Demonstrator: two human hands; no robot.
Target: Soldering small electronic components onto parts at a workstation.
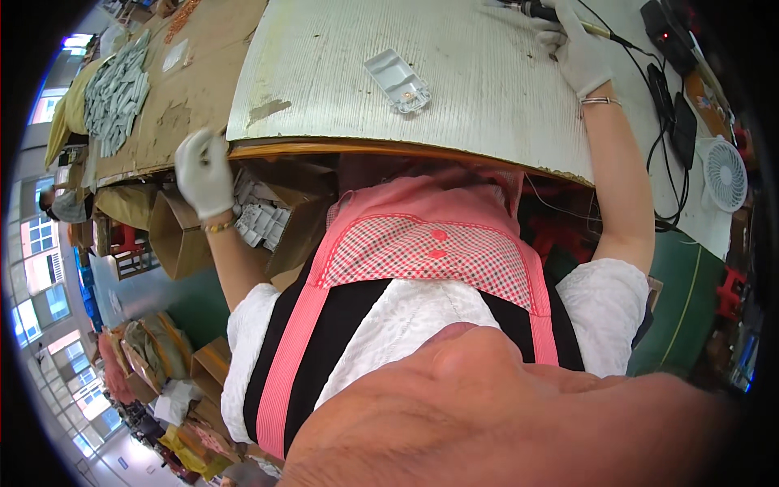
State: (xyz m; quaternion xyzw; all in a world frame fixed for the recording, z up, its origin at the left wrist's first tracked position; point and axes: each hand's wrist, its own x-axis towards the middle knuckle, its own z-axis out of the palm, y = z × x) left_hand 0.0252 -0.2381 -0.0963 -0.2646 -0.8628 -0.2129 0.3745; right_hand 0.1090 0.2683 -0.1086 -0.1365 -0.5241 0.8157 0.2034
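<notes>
My left hand (203, 174), in a white glove, is raised at the table's front edge, beside a cardboard box of white plastic parts. Its fingers curl together, and whatever they may hold cannot be made out. At the far right, my gloved right hand (578, 53) is closed around a black pen-shaped tool (542, 10) with a cord, cut off by the top of the view. Between the hands, a white plastic housing (395, 77) with open compartments lies alone on the white tabletop (324, 81), touched by neither hand. A small copper-coloured spot shows at its near end.
A pile of grey-white parts (118, 93) lies on the brown table at left. The open box (264, 215) sits below the table edge. At right are a black power unit (669, 32), loose black cables and a small white fan (722, 174).
</notes>
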